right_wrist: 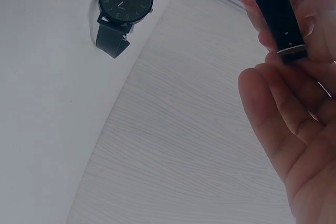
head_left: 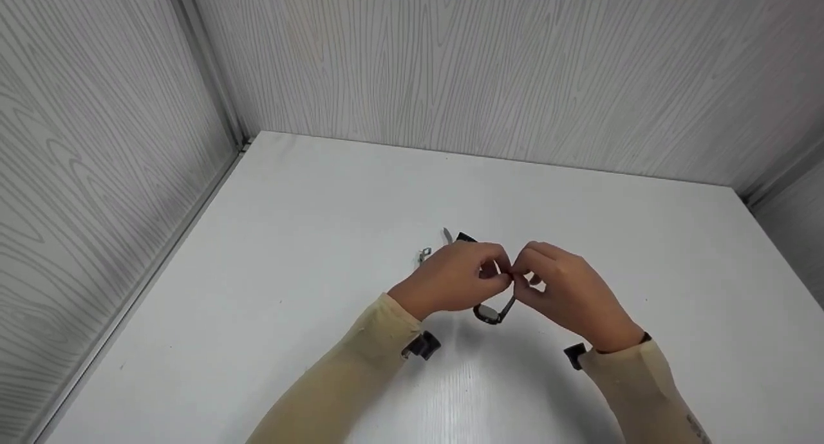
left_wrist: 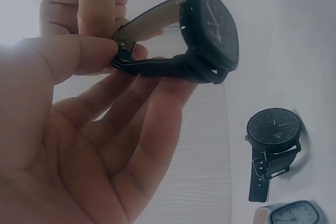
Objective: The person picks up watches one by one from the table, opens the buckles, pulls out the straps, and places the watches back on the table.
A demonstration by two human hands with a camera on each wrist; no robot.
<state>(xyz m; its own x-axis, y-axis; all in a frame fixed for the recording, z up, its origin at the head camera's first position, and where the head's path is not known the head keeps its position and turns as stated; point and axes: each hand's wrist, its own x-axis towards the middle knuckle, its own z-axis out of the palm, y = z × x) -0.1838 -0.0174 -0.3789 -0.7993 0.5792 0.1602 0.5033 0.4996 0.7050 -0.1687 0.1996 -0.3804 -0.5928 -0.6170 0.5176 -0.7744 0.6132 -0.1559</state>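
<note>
Above the white table, my left hand (head_left: 450, 277) and right hand (head_left: 573, 296) meet fingertip to fingertip on the strap of a black wristwatch (left_wrist: 210, 27). Its round case hangs below the fingers in the head view. The strap is looped, and a metal buckle shows near the left thumb in the left wrist view. Left thumb and fingers pinch the buckle end. In the right wrist view, the dark strap (right_wrist: 275, 11) runs down to a light-coloured band by its tip, where the right fingers pinch it. The fingers partly hide the strap ends.
A second black watch (left_wrist: 274, 129) lies on the table (head_left: 309, 206) beyond the hands. Beside it is a watch with a pale blue case (left_wrist: 296, 213). A small shiny greenish item (head_left: 423, 255) lies left of them. Wood-grain panels (head_left: 412, 64) border the table.
</note>
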